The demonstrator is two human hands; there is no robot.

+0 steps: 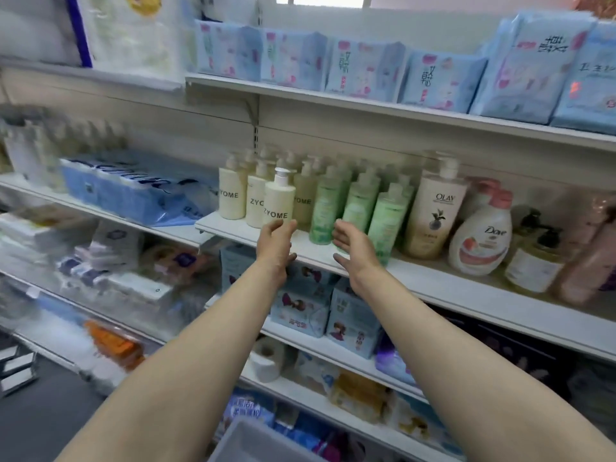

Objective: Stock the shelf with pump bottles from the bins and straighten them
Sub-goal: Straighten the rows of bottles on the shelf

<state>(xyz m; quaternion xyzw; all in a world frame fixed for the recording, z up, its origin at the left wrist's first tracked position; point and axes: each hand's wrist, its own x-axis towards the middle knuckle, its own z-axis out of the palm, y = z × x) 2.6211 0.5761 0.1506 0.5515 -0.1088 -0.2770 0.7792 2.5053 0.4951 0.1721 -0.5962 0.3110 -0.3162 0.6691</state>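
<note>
A cream ZYOME pump bottle [279,198] stands upright on the white shelf [433,281], its long axis vertical, its label facing the camera and its white pump nozzle pointing right. It sits at the front edge of the shelf, ahead of a row of like cream bottles [232,191] that stand behind and to its left. The left hand [276,240] is spread, its fingertips just under and against the bottle's base, gripping nothing. The right hand [353,243] is spread too, palm turned inward, just in front of the green pump bottles [360,205], which stand upright in slanting rows; whether it touches them cannot be told. Further right stand a tall beige OLAY bottle [436,208] and a rounded white Dove bottle [480,238] with a pink cap, both smooth plastic. The shelf above carries soft pale-blue packets [363,70]. At the bottom edge shows the rim of a grey plastic bin [253,441]; its contents cannot be seen.
</note>
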